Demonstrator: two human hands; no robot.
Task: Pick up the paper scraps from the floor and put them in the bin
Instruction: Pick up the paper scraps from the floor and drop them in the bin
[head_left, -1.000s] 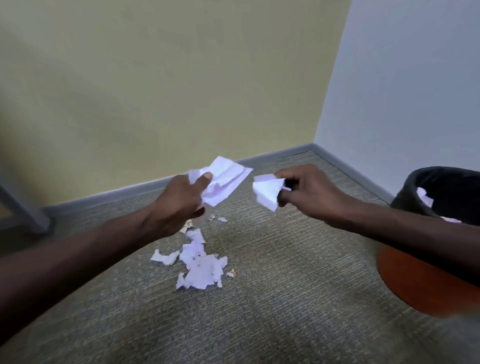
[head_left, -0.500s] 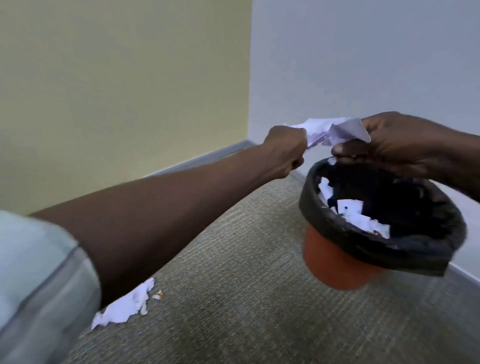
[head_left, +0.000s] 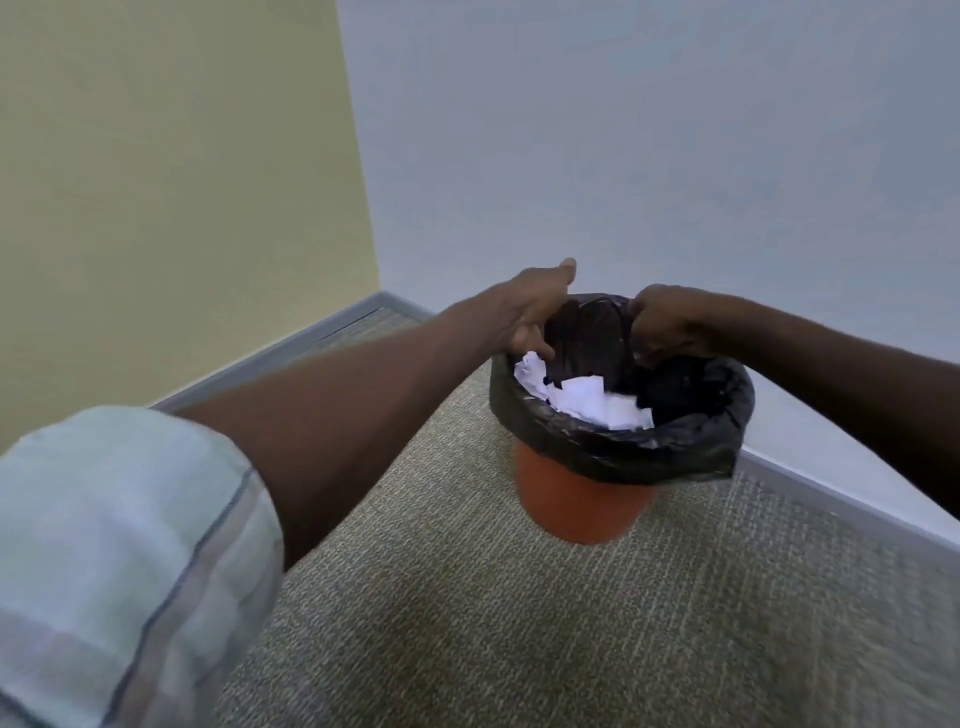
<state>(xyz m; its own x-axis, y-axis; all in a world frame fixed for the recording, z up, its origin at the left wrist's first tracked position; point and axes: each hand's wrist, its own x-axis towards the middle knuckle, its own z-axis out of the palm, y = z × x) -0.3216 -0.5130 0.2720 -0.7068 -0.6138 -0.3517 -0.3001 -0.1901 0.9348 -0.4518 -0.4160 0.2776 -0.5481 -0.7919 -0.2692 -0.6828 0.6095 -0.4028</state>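
Hovering over the bin (head_left: 618, 447), the left hand (head_left: 524, 312) is spread and empty, the right hand (head_left: 665, 325) curled (contents unclear); paper scraps (head_left: 587, 397) inside look feather-light and crushable, best pinched at edges.

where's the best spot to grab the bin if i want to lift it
Probably the orange body just below the black liner, one hand from each side. It tapers downward, so the hands wedge under the wider top; the loose liner would likely slip or tear.

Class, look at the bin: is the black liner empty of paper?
No, white paper scraps lie inside the black liner of the bin, below both hands.
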